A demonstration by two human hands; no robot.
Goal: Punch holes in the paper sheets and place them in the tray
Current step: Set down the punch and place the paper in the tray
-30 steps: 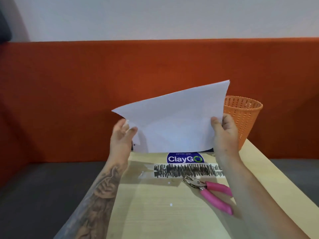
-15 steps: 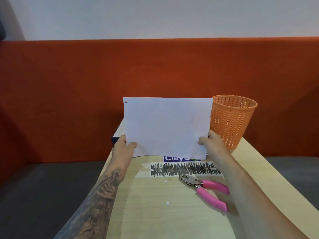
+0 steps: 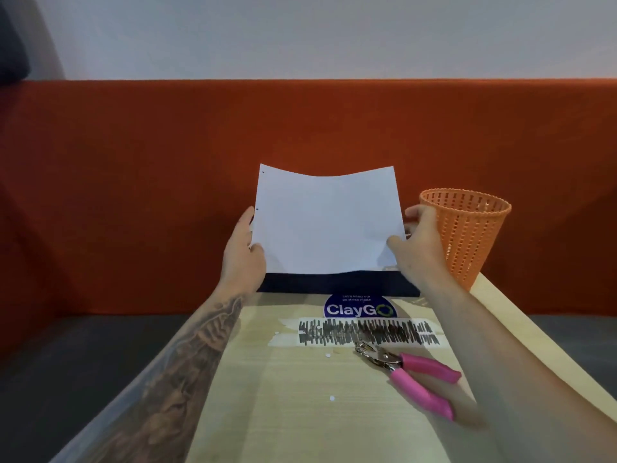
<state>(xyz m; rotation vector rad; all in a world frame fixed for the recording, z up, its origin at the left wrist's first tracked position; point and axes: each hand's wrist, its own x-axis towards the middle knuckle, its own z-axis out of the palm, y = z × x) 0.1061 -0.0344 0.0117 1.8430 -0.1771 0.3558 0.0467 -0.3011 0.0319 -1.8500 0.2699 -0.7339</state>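
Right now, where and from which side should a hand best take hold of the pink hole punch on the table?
Grip the hole punch by its two pink handles, coming from above on the right. The handles splay toward the near right, while the metal head points far left; the right hand is the nearer one.

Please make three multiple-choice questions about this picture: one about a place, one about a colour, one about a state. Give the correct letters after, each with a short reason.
1. Where is the punch?
A. on the table
B. in the basket
C. in the left hand

2. What colour is the basket?
A. blue
B. orange
C. white

3. How is the sheet held?
A. by the right hand only
B. flat on the table
C. by both hands

Answers: A, it lies on the table by the right forearm; B, its mesh wall is orange; C, the left hand and right hand grip its side edges.
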